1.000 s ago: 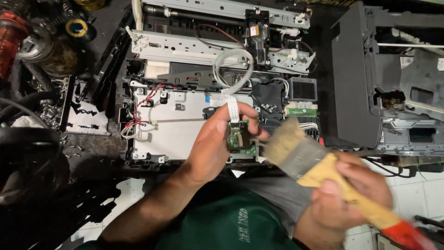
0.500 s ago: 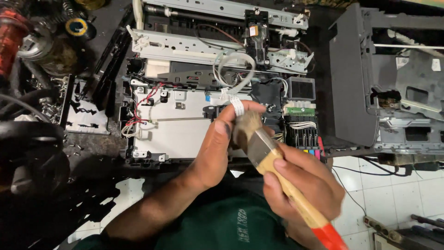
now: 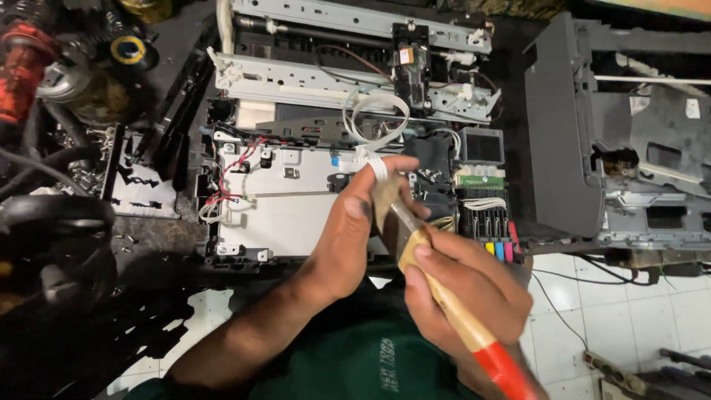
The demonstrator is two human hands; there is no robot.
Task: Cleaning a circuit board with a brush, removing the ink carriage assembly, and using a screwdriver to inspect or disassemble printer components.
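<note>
Pinching a white ribbon cable (image 3: 378, 169), left hand (image 3: 348, 230), right hand (image 3: 463, 292) clamping paintbrush (image 3: 444, 296) (bristles hidden)

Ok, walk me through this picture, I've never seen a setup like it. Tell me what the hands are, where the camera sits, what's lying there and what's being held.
There is no robot here: these are a person's two bare hands, filmed by one camera worn on the head and looking down. In front lies an opened printer with its cover off, showing a metal plate, red wires and a looped white flat cable. A grey housing part stands to its right, and dark tools and parts sit at the left.

The left hand pinches the end of the white flat cable with something small that the hand mostly hides. The right hand has its grip around a paintbrush with a wooden handle and red end; its bristles are pressed against what the left hand holds.
</note>
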